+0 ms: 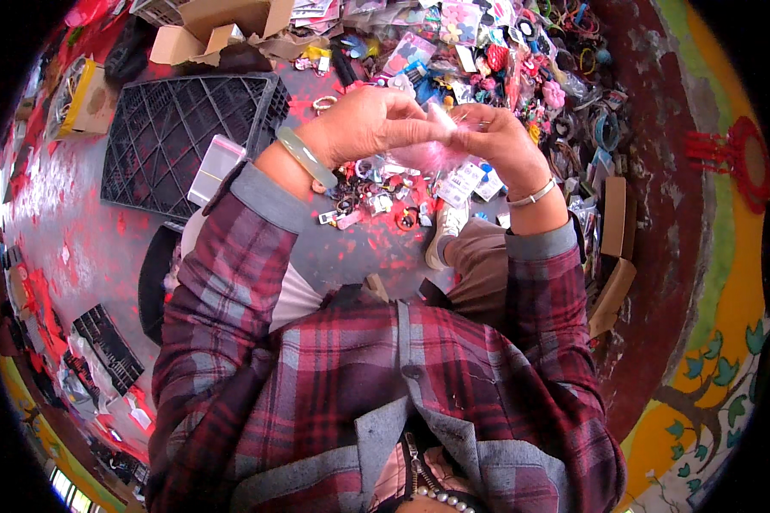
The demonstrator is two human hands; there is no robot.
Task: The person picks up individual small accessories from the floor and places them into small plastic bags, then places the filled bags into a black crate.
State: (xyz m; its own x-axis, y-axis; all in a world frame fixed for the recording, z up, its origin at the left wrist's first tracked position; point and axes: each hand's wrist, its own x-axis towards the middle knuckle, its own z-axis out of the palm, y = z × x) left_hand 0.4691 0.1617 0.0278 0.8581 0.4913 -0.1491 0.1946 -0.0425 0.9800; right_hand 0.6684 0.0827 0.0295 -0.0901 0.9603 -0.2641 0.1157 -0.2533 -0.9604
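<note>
Pinching a fluffy pink trinket (pixel 428 158) at twelve o'clock from the wearer's chest, the left hand (pixel 364 124) and right hand (pixel 506 147) each have their grip closed on it. A loosened grip could lose it in the small accessories (pixel 376 202) strewn on the floor toward seven o'clock; hard tugging might shed fluff. From it, a black crate (pixel 269 96) lies at nine o'clock; an open cardboard box (pixel 175 44) at ten, contents unclear.

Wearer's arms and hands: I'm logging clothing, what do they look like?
Plaid sleeves mix dark red, grey and black, with plain grey cuffs. The ungloved left hand has a pale green wrist bangle; the ungloved right hand, a thin silvery bracelet.
</note>
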